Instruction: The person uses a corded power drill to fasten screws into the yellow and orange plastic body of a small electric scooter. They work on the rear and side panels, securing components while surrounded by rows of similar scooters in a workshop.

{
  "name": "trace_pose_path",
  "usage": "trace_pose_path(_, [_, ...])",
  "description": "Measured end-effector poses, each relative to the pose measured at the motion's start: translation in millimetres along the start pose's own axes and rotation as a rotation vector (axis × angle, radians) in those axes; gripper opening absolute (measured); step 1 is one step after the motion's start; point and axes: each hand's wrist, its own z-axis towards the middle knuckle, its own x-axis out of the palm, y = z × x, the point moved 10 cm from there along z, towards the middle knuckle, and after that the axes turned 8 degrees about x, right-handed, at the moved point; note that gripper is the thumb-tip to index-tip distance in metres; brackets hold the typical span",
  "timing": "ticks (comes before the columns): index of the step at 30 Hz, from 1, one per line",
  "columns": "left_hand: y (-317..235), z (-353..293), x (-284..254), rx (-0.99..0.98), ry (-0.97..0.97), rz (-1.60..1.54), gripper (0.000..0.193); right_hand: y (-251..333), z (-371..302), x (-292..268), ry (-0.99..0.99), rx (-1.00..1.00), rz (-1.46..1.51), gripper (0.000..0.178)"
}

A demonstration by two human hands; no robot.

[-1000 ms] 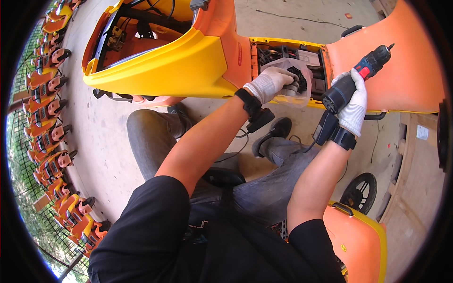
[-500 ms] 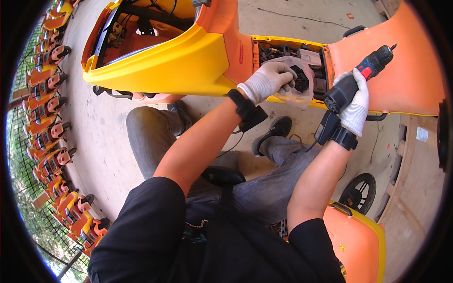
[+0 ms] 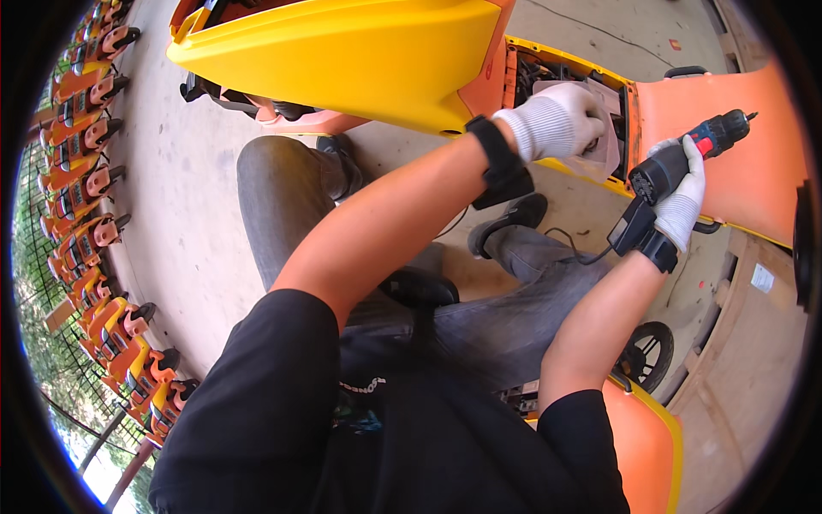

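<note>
My left hand (image 3: 565, 124), in a white knit glove, hangs over a clear plastic bag (image 3: 599, 167) with its fingers curled in. Whether anything is between those fingertips is hidden, and the glove covers most of the bag's dark contents. The bag lies at the open compartment (image 3: 548, 70) of an orange and yellow scooter-like vehicle (image 3: 360, 64). In my right hand (image 3: 687, 184), also gloved, is a dark cordless drill (image 3: 655, 178). Its bit points up and to the right, over the orange seat-like panel (image 3: 736, 163).
Another orange body with a yellow rim (image 3: 638, 445) lies near my right side, next to a black wheel (image 3: 648, 355). A wooden pallet (image 3: 728, 368) stands at the right. Several orange vehicles (image 3: 90, 223) line the left by a mesh fence. A thin cable (image 3: 591, 27) crosses the floor beyond.
The head view has shifted, so the vehicle sits higher and farther right. My left hand has moved over the bag, covering the dark pieces seen before. The drill stays in my right hand.
</note>
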Motion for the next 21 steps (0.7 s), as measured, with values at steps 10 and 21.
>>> trace_pose_path(10, [50,34,40,-0.165,0.279,0.343,0.038,-3,-4,10,-0.007,-0.025,-0.038,0.025])
trace_pose_path(21, [49,-44,11,-0.344,-0.060,-1.075,0.056,-7,-2,8,-0.019,0.010,-0.008,0.023])
